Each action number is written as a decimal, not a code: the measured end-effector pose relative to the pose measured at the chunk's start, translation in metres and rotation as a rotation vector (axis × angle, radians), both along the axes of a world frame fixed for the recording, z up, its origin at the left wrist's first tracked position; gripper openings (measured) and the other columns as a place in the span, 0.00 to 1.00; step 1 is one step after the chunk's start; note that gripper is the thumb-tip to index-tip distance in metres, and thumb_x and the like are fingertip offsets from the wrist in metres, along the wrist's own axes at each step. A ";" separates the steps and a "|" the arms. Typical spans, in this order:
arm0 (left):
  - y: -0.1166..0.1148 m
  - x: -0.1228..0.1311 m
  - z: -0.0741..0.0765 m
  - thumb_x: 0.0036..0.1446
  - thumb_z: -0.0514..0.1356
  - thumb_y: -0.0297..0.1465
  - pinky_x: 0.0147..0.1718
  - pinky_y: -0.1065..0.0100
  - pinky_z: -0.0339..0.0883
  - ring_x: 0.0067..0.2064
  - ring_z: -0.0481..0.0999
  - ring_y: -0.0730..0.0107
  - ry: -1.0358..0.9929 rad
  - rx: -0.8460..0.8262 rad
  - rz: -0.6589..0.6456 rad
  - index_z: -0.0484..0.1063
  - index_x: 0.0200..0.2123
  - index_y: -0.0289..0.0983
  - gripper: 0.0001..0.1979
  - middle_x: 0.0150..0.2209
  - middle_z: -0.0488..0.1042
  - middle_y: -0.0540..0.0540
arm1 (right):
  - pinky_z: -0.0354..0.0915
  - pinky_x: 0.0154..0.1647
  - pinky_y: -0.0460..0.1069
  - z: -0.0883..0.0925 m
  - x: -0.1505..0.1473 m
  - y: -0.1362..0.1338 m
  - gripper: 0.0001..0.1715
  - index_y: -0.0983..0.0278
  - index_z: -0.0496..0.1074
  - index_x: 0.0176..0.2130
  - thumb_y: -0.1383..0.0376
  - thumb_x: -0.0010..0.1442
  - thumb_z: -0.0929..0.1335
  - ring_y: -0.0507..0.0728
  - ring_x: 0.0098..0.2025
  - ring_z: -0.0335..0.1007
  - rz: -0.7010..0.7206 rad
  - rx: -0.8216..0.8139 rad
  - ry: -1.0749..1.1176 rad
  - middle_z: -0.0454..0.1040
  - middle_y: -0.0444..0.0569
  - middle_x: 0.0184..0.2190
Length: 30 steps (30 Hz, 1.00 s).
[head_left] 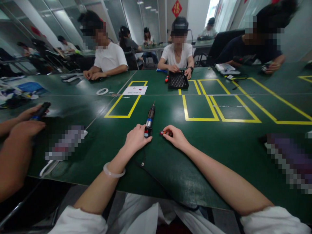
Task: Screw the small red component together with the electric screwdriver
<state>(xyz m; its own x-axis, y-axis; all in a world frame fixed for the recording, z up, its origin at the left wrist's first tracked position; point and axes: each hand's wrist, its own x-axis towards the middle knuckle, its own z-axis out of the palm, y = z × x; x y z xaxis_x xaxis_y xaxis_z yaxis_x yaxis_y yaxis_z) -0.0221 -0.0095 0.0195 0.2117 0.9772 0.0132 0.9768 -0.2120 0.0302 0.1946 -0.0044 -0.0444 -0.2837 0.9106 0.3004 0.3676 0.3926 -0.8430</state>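
Note:
My left hand (136, 138) rests on the green table (200, 152), its fingers curled round the rear end of an electric screwdriver (149, 121) that lies flat, tip pointing away from me. A black cable (146, 164) trails from the screwdriver toward me. My right hand (176, 137) lies just to the right and pinches a small red and black part (165, 132) against the table top. A pale bangle (113, 171) circles my left wrist.
Yellow tape rectangles (198, 107) mark the table beyond my hands. A black tray (178, 80) sits in front of a person across the table, a white paper (135, 90) and a white ring (102, 91) to its left. A neighbour's arms (17, 136) hold a dark tool at left.

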 end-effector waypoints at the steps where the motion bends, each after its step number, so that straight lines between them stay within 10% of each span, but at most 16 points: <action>1: 0.000 0.009 0.000 0.53 0.59 0.47 0.40 0.61 0.69 0.45 0.75 0.52 -0.001 0.002 -0.020 0.65 0.55 0.37 0.30 0.48 0.69 0.37 | 0.63 0.36 0.47 0.000 0.000 0.000 0.06 0.63 0.70 0.39 0.67 0.58 0.68 0.52 0.32 0.68 -0.012 0.006 -0.008 0.72 0.44 0.32; 30: -0.012 0.045 -0.019 0.57 0.57 0.45 0.39 0.61 0.67 0.47 0.71 0.56 -0.047 0.148 -0.069 0.59 0.59 0.39 0.29 0.51 0.66 0.40 | 0.65 0.44 0.51 0.010 -0.002 -0.010 0.09 0.61 0.71 0.41 0.71 0.58 0.68 0.55 0.39 0.75 -0.037 0.100 -0.269 0.79 0.44 0.37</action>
